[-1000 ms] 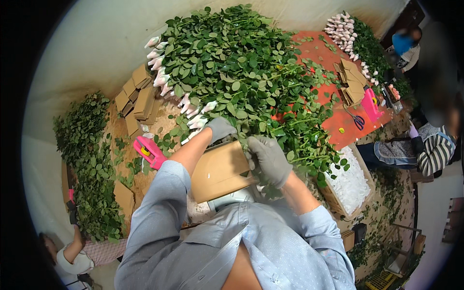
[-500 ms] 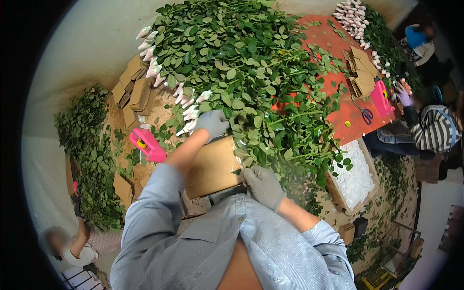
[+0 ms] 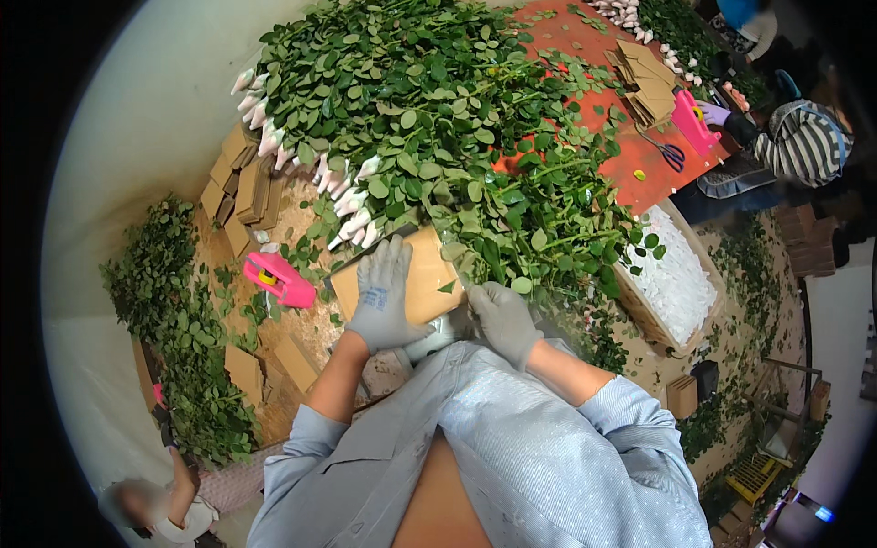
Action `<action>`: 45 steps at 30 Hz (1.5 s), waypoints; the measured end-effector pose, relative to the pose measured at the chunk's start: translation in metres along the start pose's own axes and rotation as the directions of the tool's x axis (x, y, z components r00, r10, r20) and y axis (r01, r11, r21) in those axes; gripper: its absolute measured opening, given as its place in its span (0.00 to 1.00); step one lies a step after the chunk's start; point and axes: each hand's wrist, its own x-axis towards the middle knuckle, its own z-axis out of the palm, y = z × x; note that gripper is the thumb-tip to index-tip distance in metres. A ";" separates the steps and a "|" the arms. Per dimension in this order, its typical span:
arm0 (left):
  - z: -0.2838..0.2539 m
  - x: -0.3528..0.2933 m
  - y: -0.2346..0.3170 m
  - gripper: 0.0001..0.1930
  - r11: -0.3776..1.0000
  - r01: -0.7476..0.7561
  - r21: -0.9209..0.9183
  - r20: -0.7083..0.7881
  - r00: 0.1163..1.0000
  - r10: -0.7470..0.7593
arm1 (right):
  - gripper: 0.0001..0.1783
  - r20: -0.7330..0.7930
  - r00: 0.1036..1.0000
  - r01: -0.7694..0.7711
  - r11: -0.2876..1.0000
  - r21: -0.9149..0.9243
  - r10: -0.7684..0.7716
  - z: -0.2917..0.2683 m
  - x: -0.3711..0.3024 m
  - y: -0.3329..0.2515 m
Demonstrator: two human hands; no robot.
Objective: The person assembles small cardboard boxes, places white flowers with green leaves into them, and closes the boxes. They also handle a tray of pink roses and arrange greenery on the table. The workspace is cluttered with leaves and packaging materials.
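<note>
right in front of your shirt [image 3: 548, 438], just short of the rose heads [image 3: 352, 219], lies the tan cardboard [image 3: 425, 260], and what has just changed is your left hand [image 3: 381, 297]: half a second ago it was at the far edge, beside the blooms, and now it rests palm down on top, fingers long and slightly spread, gripping nothing that you can see. that seems to put the job of steadying the cardboard on this palm. your right hand [image 3: 502, 320] is loosely curled just beside the cardboard's right edge, near the leafy stems [image 3: 512, 242]; i cannot tell whether anything is pinched in its fingers. a small green leaf scrap [image 3: 446, 287] shows on the cardboard near that side. to the left sits the pink tape dispenser [image 3: 290, 288], touched by neither hand, with stacked cardboard pieces [image 3: 251, 192] beyond it.
</note>
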 end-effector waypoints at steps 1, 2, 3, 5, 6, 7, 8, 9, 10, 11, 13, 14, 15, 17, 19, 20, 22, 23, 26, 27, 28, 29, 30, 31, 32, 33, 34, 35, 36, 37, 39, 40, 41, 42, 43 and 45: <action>0.002 0.000 0.000 0.72 1.000 -0.001 -0.009 -0.008 1.000 0.001 | 0.25 -0.012 1.000 0.005 1.000 -0.020 -0.005 -0.002 -0.001 0.008; 0.003 0.000 -0.001 0.71 1.000 0.000 -0.014 -0.012 1.000 0.000 | 0.24 0.012 0.998 0.070 0.991 -0.117 -0.070 -0.004 -0.003 0.014; 0.005 -0.001 -0.002 0.70 1.000 0.000 -0.019 -0.017 1.000 0.000 | 0.24 0.006 0.996 0.087 0.984 -0.157 -0.087 -0.005 -0.008 0.019; 0.004 -0.002 0.000 0.68 1.000 0.013 -0.024 -0.024 1.000 -0.013 | 0.24 -0.006 0.993 0.111 0.966 -0.234 -0.116 -0.006 -0.017 0.026; 0.002 -0.002 0.000 0.68 0.999 0.017 -0.027 -0.015 1.000 -0.018 | 0.24 0.014 0.981 0.187 0.941 -0.282 -0.191 -0.007 -0.021 0.029; 0.002 -0.001 0.001 0.68 0.999 0.023 -0.029 -0.006 1.000 -0.023 | 0.23 0.035 0.964 0.260 0.908 -0.328 -0.263 -0.007 -0.024 0.032; 0.002 0.000 0.001 0.68 0.999 0.032 -0.010 0.001 0.999 -0.032 | 0.23 0.012 0.981 0.191 0.938 -0.289 -0.196 -0.002 -0.028 0.026; 0.003 0.000 0.000 0.69 0.999 0.033 -0.005 0.007 0.999 -0.033 | 0.23 -0.010 0.992 0.120 0.962 -0.247 -0.127 0.001 -0.031 0.021; 0.004 0.001 0.000 0.69 0.999 0.033 0.000 0.013 0.999 -0.033 | 0.23 0.002 0.995 0.099 0.972 -0.213 -0.101 0.002 -0.034 0.019; 0.005 0.001 -0.001 0.69 0.999 0.035 0.005 0.016 0.999 -0.036 | 0.23 0.012 0.995 0.096 0.974 -0.205 -0.096 0.003 -0.034 0.024; 0.005 0.002 -0.002 0.69 0.999 0.032 0.013 0.013 0.999 -0.032 | 0.23 0.032 0.996 0.090 0.978 -0.189 -0.086 0.005 -0.032 0.038; 0.006 0.002 -0.001 0.69 0.999 0.033 0.014 0.009 0.999 -0.033 | 0.23 0.029 0.995 0.098 0.980 -0.173 -0.094 0.004 -0.031 0.043; 0.006 0.003 0.000 0.69 0.999 0.034 0.014 0.005 0.999 -0.034 | 0.23 0.027 0.994 0.105 0.982 -0.156 -0.102 0.003 -0.030 0.047; 0.003 0.005 0.001 0.69 0.999 0.041 0.023 0.025 0.999 -0.042 | 0.21 0.042 0.995 0.101 0.982 -0.157 -0.096 0.001 -0.025 0.055; 0.006 0.008 -0.001 0.69 1.000 0.023 0.012 0.011 1.000 -0.023 | 0.19 0.080 0.995 0.078 0.978 -0.191 -0.064 -0.001 -0.019 0.064; 0.006 0.007 -0.002 0.69 1.000 0.000 0.001 -0.010 1.000 0.000 | 0.17 0.078 0.964 0.267 0.911 -0.315 -0.256 0.000 -0.013 0.079; 0.008 0.006 -0.004 0.69 1.000 -0.026 -0.008 -0.041 0.999 0.026 | 0.15 0.154 0.787 0.575 0.620 -0.533 -0.598 0.004 0.003 0.118; 0.010 0.007 -0.005 0.70 1.000 -0.030 -0.008 -0.049 0.998 0.029 | 0.14 0.139 0.819 0.544 0.677 -0.496 -0.556 0.004 0.009 0.123; 0.011 0.010 -0.007 0.70 0.999 -0.025 -0.028 -0.042 0.999 0.024 | 0.13 0.135 0.896 0.437 0.783 -0.442 -0.424 0.008 0.022 0.136; 0.010 0.011 -0.007 0.70 0.999 -0.021 -0.036 -0.032 0.999 0.020 | 0.14 0.152 0.912 0.406 0.785 -0.468 -0.381 0.008 0.026 0.140; 0.008 0.011 -0.006 0.70 0.999 -0.010 -0.049 -0.012 1.000 0.009 | 0.16 0.167 0.926 0.375 0.784 -0.495 -0.337 0.009 0.030 0.144; 0.005 0.011 -0.005 0.70 0.998 -0.002 -0.064 0.005 1.000 0.002 | 0.17 0.192 0.946 0.324 0.812 -0.486 -0.262 0.008 0.034 0.142; 0.003 0.012 -0.004 0.70 0.997 0.005 -0.079 0.023 1.000 -0.003 | 0.18 0.217 0.958 0.270 0.835 -0.479 -0.186 0.006 0.038 0.141; 0.001 0.012 -0.002 0.69 0.997 -0.001 -0.080 0.020 1.000 0.003 | 0.20 0.241 0.965 0.214 0.854 -0.474 -0.108 0.005 0.043 0.139; 0.000 0.010 0.000 0.69 0.997 -0.001 -0.082 0.016 1.000 0.002 | 0.22 0.271 0.962 0.160 0.868 -0.471 -0.031 0.002 0.047 0.136; -0.002 0.009 0.001 0.68 0.996 -0.001 -0.084 0.012 1.000 0.002 | 0.24 0.301 0.953 0.105 0.877 -0.470 0.047 0.000 0.051 0.134; -0.004 0.010 0.003 0.68 0.996 0.011 -0.085 0.020 1.000 -0.009 | 0.26 0.330 0.936 0.049 0.881 -0.471 0.124 -0.001 0.055 0.131; -0.005 0.010 0.003 0.69 0.996 0.018 -0.087 0.028 0.999 -0.016 | 0.27 0.341 0.930 0.047 0.875 -0.481 0.137 -0.002 0.057 0.132; -0.005 0.010 0.003 0.69 0.996 0.026 -0.090 0.037 0.999 -0.023 | 0.28 0.354 0.923 0.046 0.870 -0.492 0.151 -0.004 0.060 0.132; -0.003 0.009 0.002 0.69 0.996 0.027 -0.088 0.041 0.999 -0.024 | 0.28 0.356 0.929 0.102 0.856 -0.507 0.101 -0.004 0.062 0.134; -0.003 0.008 0.001 0.69 0.997 0.026 -0.077 0.039 0.999 -0.023 | 0.28 0.352 0.935 0.149 0.872 -0.467 0.029 0.001 0.068 0.153; -0.004 0.011 0.002 0.69 0.997 0.004 -0.075 0.030 1.000 -0.001 | 0.28 0.328 0.945 0.142 0.902 -0.408 0.000 0.006 0.075 0.181; 0.000 0.009 0.000 0.69 0.997 -0.008 -0.079 0.019 1.000 0.010 | 0.29 0.327 0.945 0.151 0.893 -0.423 -0.005 0.004 0.079 0.182; 0.004 0.010 -0.002 0.68 0.995 -0.028 -0.091 -0.006 1.000 0.027 | 0.29 0.331 0.943 0.139 0.873 -0.468 0.027 0.001 0.081 0.170; 0.006 0.006 -0.003 0.69 0.998 0.008 -0.060 0.026 1.000 -0.007 | 0.30 0.335 0.939 0.113 0.853 -0.510 0.076 0.001 0.077 0.160; 0.011 0.003 -0.006 0.69 0.999 0.043 -0.015 0.055 0.998 -0.042 | 0.31 0.324 0.929 0.048 0.810 -0.584 0.178 -0.003 0.068 0.126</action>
